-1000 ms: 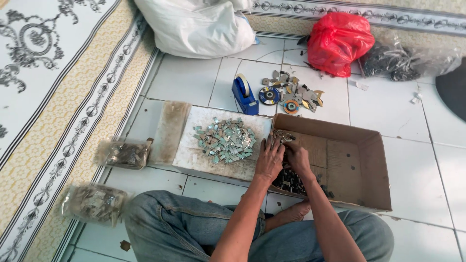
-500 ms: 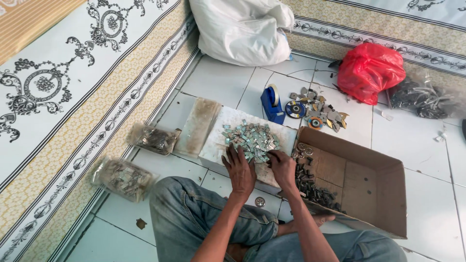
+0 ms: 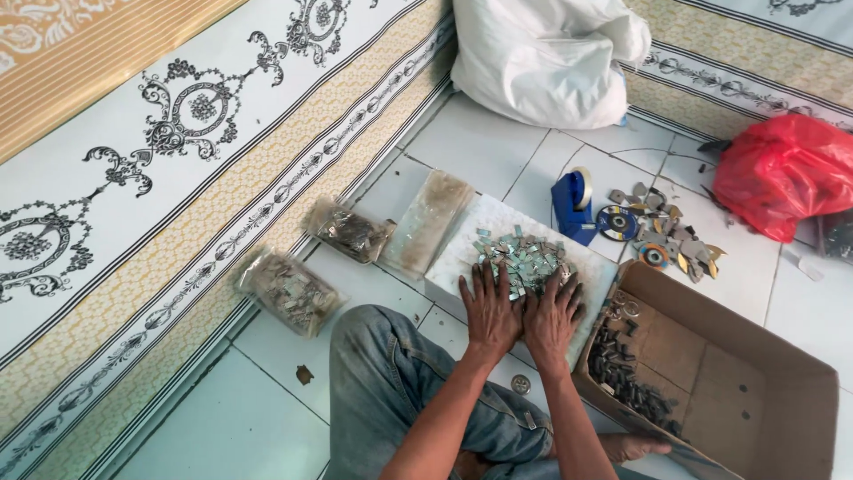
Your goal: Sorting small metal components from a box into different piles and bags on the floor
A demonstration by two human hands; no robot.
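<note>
The pile of small metal pieces (image 3: pixel 524 260) lies on a white slab (image 3: pixel 462 267), straight ahead of both hands and just past the fingertips. The left hand (image 3: pixel 489 307) and right hand (image 3: pixel 551 316) rest side by side, palms down, fingers spread flat, touching the pile's near edge, gripping nothing; neither is clearly nearer.

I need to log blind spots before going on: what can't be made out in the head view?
- Pieces under the left hand and right hand: hidden by the palms on the white board.
- Red bag contents: opaque.
- Cardboard box: near corner cut off by the bottom edge.
- Small pieces: too small to identify.
</note>
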